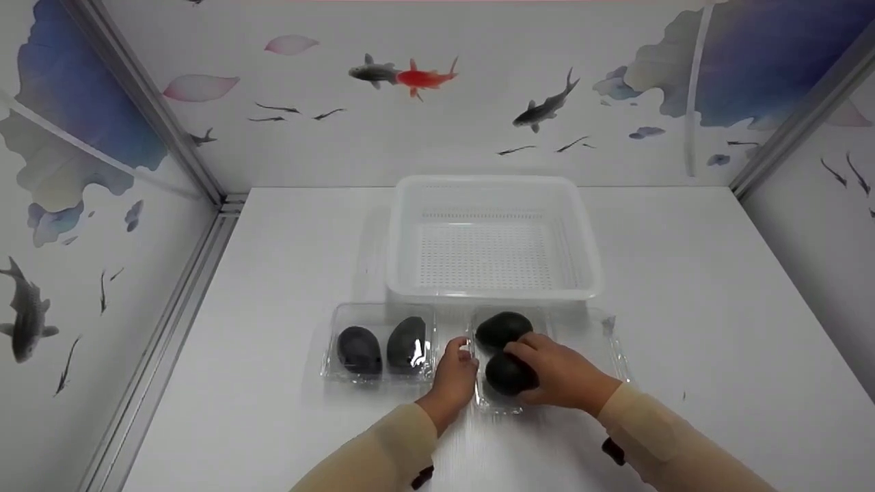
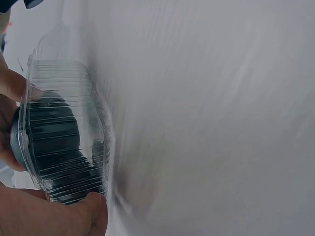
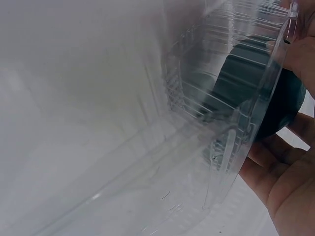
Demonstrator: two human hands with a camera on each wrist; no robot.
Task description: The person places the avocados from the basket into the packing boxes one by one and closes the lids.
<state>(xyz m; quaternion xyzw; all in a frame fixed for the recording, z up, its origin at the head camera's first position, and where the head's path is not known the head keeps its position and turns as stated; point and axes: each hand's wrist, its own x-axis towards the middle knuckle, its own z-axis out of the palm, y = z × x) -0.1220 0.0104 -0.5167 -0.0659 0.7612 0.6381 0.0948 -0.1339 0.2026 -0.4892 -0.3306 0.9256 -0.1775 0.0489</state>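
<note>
A clear plastic clamshell box stands lid open in front of the basket, with two dark green avocados in it. My right hand grips the nearer avocado, fingers over its top and thumb at its near side. The farther avocado lies just beyond, by the fingertips. In the right wrist view the gripped avocado rises above the box rim. My left hand holds the box's left side; the left wrist view shows the thumb against its ribbed wall.
A closed clear box with two more avocados sits to the left. Behind both boxes stands a white perforated basket. The open lid lies out to the right, partly under the right forearm. Printed panels wall the white table.
</note>
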